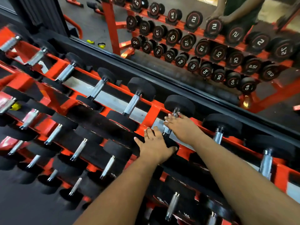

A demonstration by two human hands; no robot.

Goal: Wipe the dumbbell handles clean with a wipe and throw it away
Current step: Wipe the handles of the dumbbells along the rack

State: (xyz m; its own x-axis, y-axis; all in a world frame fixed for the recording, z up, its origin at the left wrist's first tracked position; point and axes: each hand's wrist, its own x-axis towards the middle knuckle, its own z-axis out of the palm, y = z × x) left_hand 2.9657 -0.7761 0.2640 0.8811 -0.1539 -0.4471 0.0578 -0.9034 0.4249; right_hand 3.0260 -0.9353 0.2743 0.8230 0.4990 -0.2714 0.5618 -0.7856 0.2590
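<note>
From the head view, both arms reach up from the bottom of the frame to the top shelf of an orange dumbbell rack (pixel 150 114) — black-ended dumbbells in three rows, running from upper left to lower right. Right of centre, the right hand (pixel 182 127) is wrapped over a steel dumbbell handle (pixel 167 131), fingers curled round it with a white wipe (pixel 167 122) showing at the fingertips. Just left and below, the left hand (pixel 155 145) lies flat, fingers straight and spread, on that dumbbell's near black end (pixel 171 143). A mirror (pixel 178 38) fills the upper right, showing numbered weights.
</note>
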